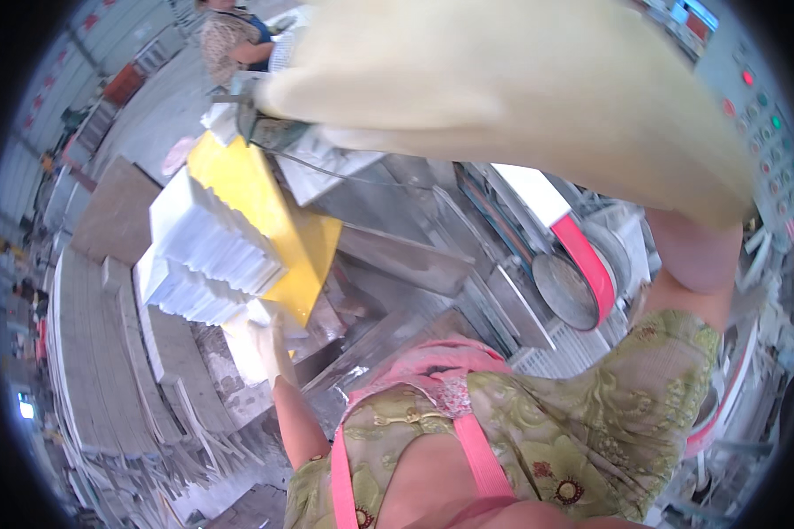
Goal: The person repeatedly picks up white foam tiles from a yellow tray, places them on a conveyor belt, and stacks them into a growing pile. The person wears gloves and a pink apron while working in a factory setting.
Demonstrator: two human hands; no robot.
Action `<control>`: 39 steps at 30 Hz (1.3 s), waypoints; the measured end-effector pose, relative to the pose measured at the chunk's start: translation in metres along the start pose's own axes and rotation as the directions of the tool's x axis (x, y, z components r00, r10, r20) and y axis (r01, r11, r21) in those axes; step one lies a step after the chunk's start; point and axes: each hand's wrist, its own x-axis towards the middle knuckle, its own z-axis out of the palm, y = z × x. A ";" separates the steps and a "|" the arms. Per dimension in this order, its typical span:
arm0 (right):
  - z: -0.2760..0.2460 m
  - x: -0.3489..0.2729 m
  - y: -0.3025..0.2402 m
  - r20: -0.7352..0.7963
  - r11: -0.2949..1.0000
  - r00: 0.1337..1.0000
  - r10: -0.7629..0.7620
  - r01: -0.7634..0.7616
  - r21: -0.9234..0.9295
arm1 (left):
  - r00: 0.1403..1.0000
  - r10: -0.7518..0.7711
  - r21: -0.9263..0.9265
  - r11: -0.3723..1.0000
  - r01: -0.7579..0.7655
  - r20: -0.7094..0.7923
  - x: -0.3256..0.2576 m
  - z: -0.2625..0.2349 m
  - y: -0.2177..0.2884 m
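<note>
My right hand, in a long cream glove, reaches across the top of the view very close up. It is blurred, and its separate fingers do not show. My left hand, in a pale glove, is low at the left, against the near end of the white pieces; its fingers blend into them, so its grip is unclear. Two stacks of thin white slabs, an upper stack and a lower stack, lie beside a bright yellow panel.
Another person stands at the far left. A machine with a belt and a red-edged guard is on the right, below a control panel with lit buttons. Long grey slabs lie at the left.
</note>
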 end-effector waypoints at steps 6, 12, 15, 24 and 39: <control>0.078 -0.082 0.027 -0.098 0.972 0.980 0.173 -0.154 0.179 | 0.998 -0.054 0.022 0.998 0.054 0.015 -0.015 -0.005 0.012; 0.249 -0.247 0.002 0.230 0.731 0.836 0.498 -0.547 0.407 | 0.999 -0.044 0.018 0.999 0.044 0.006 -0.025 -0.009 0.027; 0.326 -0.328 -0.037 0.416 0.499 0.615 0.670 -0.788 0.361 | 0.991 -0.131 0.015 0.991 0.131 0.017 -0.024 -0.008 0.027; 0.407 -0.375 -0.125 0.349 0.246 0.317 0.882 -0.941 0.232 | 0.997 -0.068 0.087 0.994 0.070 -0.030 -0.015 -0.003 0.013; 0.403 -0.338 -0.158 0.375 0.110 0.022 0.927 -0.970 -0.216 | 0.991 -0.134 0.027 0.991 0.134 -0.023 -0.012 -0.002 0.013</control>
